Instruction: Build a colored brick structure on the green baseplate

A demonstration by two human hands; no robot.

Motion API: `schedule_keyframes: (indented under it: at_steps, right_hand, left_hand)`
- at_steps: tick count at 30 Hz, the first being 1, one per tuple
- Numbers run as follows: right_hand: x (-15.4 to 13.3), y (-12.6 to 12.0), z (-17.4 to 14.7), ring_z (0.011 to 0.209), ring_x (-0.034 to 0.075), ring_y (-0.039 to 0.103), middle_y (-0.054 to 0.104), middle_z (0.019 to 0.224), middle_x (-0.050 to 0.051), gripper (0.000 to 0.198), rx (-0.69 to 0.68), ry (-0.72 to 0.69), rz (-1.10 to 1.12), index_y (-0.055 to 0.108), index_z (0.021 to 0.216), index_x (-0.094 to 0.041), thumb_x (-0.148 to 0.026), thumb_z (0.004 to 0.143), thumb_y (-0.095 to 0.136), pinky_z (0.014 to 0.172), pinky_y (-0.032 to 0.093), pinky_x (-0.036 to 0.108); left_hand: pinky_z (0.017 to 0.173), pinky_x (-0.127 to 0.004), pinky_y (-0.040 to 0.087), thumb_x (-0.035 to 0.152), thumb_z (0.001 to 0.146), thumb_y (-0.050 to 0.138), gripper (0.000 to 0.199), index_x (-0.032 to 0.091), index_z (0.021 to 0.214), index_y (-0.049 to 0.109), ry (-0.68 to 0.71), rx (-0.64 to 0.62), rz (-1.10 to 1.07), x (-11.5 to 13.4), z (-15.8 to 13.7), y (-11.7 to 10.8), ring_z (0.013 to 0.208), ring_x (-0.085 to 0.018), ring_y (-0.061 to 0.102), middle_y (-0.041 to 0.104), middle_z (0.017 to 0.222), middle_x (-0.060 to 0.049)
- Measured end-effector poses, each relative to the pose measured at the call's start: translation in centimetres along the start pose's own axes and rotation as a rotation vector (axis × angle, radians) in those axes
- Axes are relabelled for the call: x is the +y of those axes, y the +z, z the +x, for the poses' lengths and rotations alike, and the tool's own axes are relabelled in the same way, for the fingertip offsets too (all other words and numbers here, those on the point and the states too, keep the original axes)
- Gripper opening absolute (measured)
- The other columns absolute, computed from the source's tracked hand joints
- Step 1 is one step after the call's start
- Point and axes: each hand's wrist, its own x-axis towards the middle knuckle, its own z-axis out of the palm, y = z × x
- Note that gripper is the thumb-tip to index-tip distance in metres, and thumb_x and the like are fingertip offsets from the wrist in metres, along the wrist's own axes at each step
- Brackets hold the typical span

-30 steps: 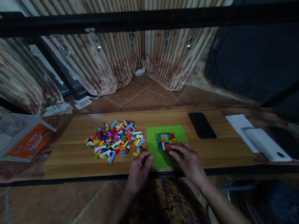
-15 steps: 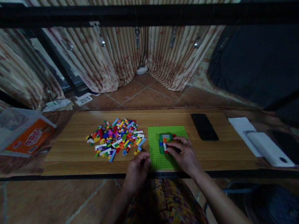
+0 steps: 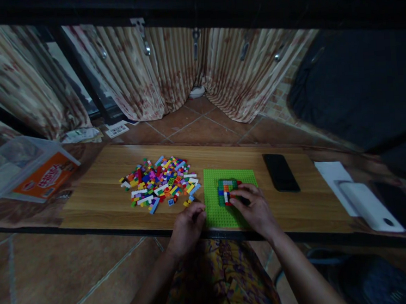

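Note:
A light-green studded baseplate (image 3: 214, 218) lies near the table's front edge. On it stands a small build of coloured bricks (image 3: 225, 192), green, grey, blue, white, orange and red. My right hand (image 3: 257, 209) reaches over the plate from the right, thumb and fingers pinched at the build's right side; whatever is between the fingertips is too small to make out. My left hand (image 3: 189, 224) rests by the plate's lower left edge, fingers curled together, their contents hidden. Just beyond it spreads a heap of loose toy bricks (image 3: 161, 180) in many colours.
A black phone (image 3: 281, 172) lies right of the baseplate on the wooden table (image 3: 95, 196). Farther right are white paper (image 3: 333, 173) and a white device (image 3: 370, 205). At the left stands a clear plastic box (image 3: 40, 170) with an orange label. A dark bar (image 3: 193, 9) crosses above.
The whole view has shifted slightly as the head moved. Both hands keep nearly the same places, the right one still at the brick build.

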Motion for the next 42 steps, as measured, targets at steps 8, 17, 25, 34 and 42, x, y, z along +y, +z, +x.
schedule_keyframes:
  at_steps: [8,17,25,34,42]
  right_hand:
    - [-0.1,0.9,0.6,0.095,0.024,0.06,0.064,0.097,0.009,0.028,0.119,0.118,0.084,0.072,0.088,-0.019,-0.044,0.081,0.061,0.089,0.046,0.042]
    - [-0.6,1.6,0.4,0.097,0.025,0.057,0.061,0.096,0.009,0.024,0.165,0.145,0.004,0.071,0.082,-0.021,-0.043,0.073,0.069,0.09,0.044,0.042]
    - [-0.6,1.6,0.5,0.094,0.024,0.058,0.061,0.098,0.008,0.021,0.155,0.169,0.03,0.072,0.082,-0.021,-0.039,0.07,0.071,0.088,0.045,0.041]
    - [-1.0,1.6,0.6,0.099,0.026,0.055,0.058,0.098,0.008,0.016,0.107,0.148,-0.056,0.07,0.082,-0.022,-0.035,0.073,0.067,0.091,0.043,0.044]
    - [-0.6,1.2,0.2,0.098,0.024,0.057,0.061,0.097,0.009,0.02,0.133,0.113,0.024,0.069,0.082,-0.019,-0.038,0.078,0.063,0.092,0.043,0.042]
  left_hand:
    - [0.069,-0.023,0.044,0.025,0.088,0.052,0.012,0.019,0.091,0.062,0.009,-0.004,-0.003,0.1,0.0,0.0,0.075,-0.014,0.058,0.063,0.079,0.0]
    - [0.068,-0.023,0.044,0.026,0.088,0.052,0.013,0.019,0.096,0.06,0.001,-0.004,0.002,-0.2,0.0,0.0,0.073,-0.014,0.058,0.063,0.079,0.0]
    - [0.064,-0.022,0.042,0.027,0.089,0.051,0.013,0.019,0.095,0.06,0.014,-0.006,0.021,-0.4,0.0,0.1,0.068,-0.012,0.055,0.06,0.075,0.001]
    - [0.068,-0.023,0.044,0.026,0.089,0.051,0.013,0.019,0.093,0.061,-0.004,-0.008,-0.012,0.0,0.0,0.0,0.071,-0.013,0.057,0.062,0.077,0.001]
    - [0.066,-0.023,0.044,0.026,0.09,0.05,0.013,0.019,0.093,0.061,0.058,-0.003,-0.009,-0.5,-0.1,0.2,0.07,-0.013,0.056,0.06,0.076,0.001]
